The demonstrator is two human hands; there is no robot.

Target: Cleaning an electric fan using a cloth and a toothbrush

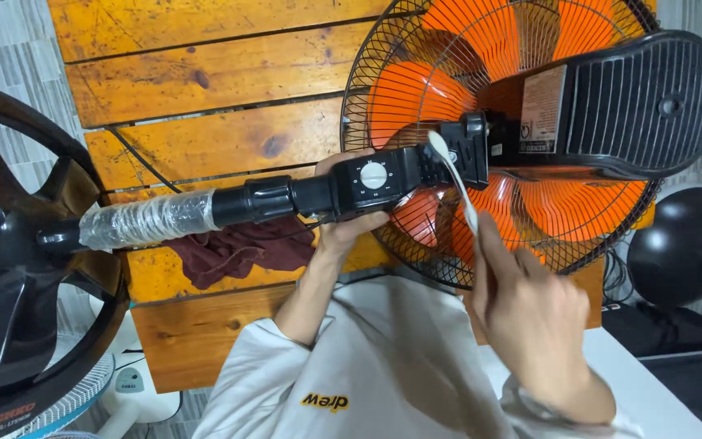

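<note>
Orange-bladed fan (513,122) flat on wooden table (205,97), left hand (343,232) clamped around its neck, right hand (530,317) pinching white cable (457,183) beside it.

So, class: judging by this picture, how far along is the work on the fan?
Done: the fan lies face-down on the wooden table, its pole wrapped in film. In hand: the left hand steadies the control housing; the right hand works a white tool at the neck joint. Left: grille and blades remain assembled.
</note>
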